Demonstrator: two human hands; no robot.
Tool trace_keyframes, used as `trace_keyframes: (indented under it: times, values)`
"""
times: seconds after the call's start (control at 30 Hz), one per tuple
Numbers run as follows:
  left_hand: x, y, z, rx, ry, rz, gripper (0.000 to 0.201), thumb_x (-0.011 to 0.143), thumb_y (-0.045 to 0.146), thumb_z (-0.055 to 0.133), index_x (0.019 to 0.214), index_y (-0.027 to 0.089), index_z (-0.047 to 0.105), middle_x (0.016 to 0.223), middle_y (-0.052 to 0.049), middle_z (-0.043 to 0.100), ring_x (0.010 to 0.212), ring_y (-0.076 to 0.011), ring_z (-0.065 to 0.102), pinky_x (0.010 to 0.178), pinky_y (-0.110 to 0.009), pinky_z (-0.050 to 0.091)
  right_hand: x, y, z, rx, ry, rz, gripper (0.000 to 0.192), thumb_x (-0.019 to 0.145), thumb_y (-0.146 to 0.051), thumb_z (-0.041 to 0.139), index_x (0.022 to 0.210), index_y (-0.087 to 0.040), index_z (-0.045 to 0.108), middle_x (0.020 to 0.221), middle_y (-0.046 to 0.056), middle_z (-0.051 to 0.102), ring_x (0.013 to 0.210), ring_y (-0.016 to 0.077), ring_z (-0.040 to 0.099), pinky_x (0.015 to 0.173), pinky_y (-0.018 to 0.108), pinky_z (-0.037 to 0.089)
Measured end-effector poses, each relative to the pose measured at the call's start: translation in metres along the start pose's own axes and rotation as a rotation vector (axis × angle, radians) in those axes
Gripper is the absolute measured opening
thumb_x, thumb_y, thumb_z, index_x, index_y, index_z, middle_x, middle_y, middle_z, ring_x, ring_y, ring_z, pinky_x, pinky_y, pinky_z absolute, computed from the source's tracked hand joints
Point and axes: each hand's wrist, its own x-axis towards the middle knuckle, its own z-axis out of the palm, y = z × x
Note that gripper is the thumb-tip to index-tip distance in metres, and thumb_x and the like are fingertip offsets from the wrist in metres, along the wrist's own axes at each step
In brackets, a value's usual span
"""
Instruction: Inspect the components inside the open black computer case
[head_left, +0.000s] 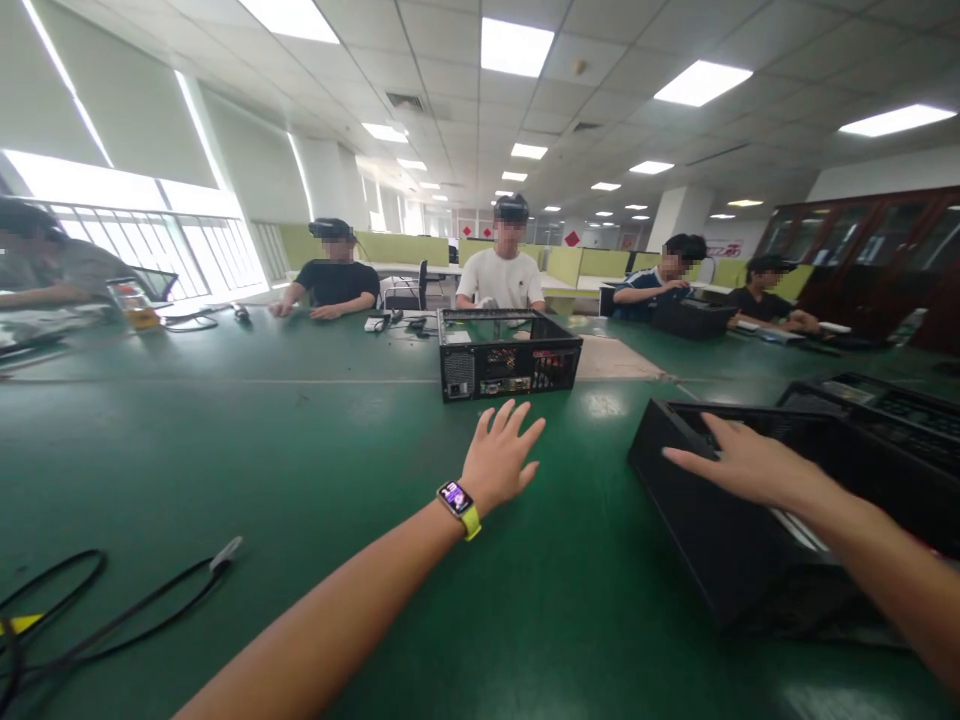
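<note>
While your left hand (501, 455) hovers with fingers spread and empty above the green desk (300, 460), your right hand (739, 462) rests flat and released on the upper edge of the black metal computer case (712, 530) lying at your right, its near corner pointing toward your left wrist. Between your two hands lies a bare strip of desk. Ahead, well apart from your left fingertips, stands an open black computer chassis (508, 365) with its rear panel facing you. Loose black cables (112, 610) curl near the desk's lower left edge, leaving wide bare surface around your left forearm.
</note>
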Motion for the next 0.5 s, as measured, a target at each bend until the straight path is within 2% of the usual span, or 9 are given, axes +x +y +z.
trace_keyframes:
  times: [0.07, 0.1, 0.17, 0.3, 0.37, 0.43, 0.5]
  values:
    - [-0.021, 0.0, 0.003, -0.08, -0.044, -0.006, 0.056, 0.085, 0.04, 0.057, 0.137, 0.024, 0.043, 0.148, -0.012, 0.035, 0.138, -0.0314, 0.025, 0.111, -0.051, 0.021, -0.001, 0.048, 0.008, 0.091, -0.162, 0.119, 0.099, 0.081, -0.076, 0.033, 0.146, -0.003, 0.018, 0.141, 0.027, 0.039, 0.125, 0.0386, 0.045, 0.1, 0.045, 0.038]
    - [-0.028, -0.001, 0.002, -0.104, -0.064, -0.025, 0.054, 0.085, 0.04, 0.057, 0.135, 0.022, 0.045, 0.145, -0.013, 0.039, 0.136, -0.0318, 0.029, 0.109, -0.05, 0.025, -0.002, 0.06, 0.012, 0.132, -0.19, 0.133, 0.096, 0.083, -0.074, 0.032, 0.146, -0.003, 0.019, 0.141, 0.027, 0.041, 0.124, 0.0387, 0.046, 0.1, 0.043, 0.038]
    - [-0.034, -0.002, -0.005, -0.126, -0.083, -0.033, 0.05, 0.087, 0.042, 0.055, 0.132, 0.022, 0.049, 0.14, -0.013, 0.045, 0.13, -0.0299, 0.037, 0.105, -0.048, 0.031, -0.01, 0.061, 0.018, 0.128, -0.167, 0.087, 0.09, 0.085, -0.071, 0.03, 0.145, -0.005, 0.024, 0.136, 0.028, 0.045, 0.12, 0.0411, 0.05, 0.097, 0.045, 0.038]
    - [-0.024, 0.012, -0.043, -0.286, -0.052, 0.058, 0.041, 0.093, 0.046, 0.048, 0.126, 0.022, 0.052, 0.13, -0.008, 0.054, 0.122, -0.022, 0.045, 0.103, -0.04, 0.036, -0.057, 0.008, 0.014, 0.1, -0.16, -0.068, 0.095, 0.08, -0.074, 0.04, 0.144, -0.006, 0.029, 0.135, 0.025, 0.048, 0.121, 0.0407, 0.049, 0.1, 0.048, 0.037]
    - [-0.02, 0.025, -0.069, -0.428, -0.054, 0.161, 0.041, 0.095, 0.046, 0.045, 0.126, 0.021, 0.051, 0.13, -0.007, 0.055, 0.122, -0.0193, 0.046, 0.104, -0.037, 0.036, -0.084, -0.021, 0.006, 0.242, -0.187, -0.267, 0.09, 0.079, -0.073, 0.046, 0.143, -0.011, 0.035, 0.138, 0.02, 0.048, 0.124, 0.0356, 0.047, 0.105, 0.046, 0.035]
    - [-0.025, 0.036, -0.094, -0.537, -0.142, 0.311, 0.043, 0.096, 0.042, 0.045, 0.133, 0.019, 0.047, 0.135, -0.008, 0.052, 0.126, -0.0174, 0.045, 0.107, -0.033, 0.034, -0.099, -0.045, -0.004, 0.558, -0.369, -0.438, 0.074, 0.083, -0.066, 0.047, 0.14, -0.02, 0.039, 0.133, 0.013, 0.054, 0.116, 0.0292, 0.055, 0.097, 0.042, 0.045]
    - [-0.039, 0.04, -0.116, -0.578, -0.312, 0.44, 0.046, 0.096, 0.039, 0.045, 0.138, 0.021, 0.043, 0.141, -0.008, 0.048, 0.129, -0.0173, 0.043, 0.109, -0.031, 0.032, -0.095, -0.06, -0.013, 0.851, -0.585, -0.478, 0.055, 0.089, -0.056, 0.042, 0.132, -0.022, 0.047, 0.118, 0.01, 0.064, 0.098, 0.0227, 0.064, 0.081, 0.035, 0.053]
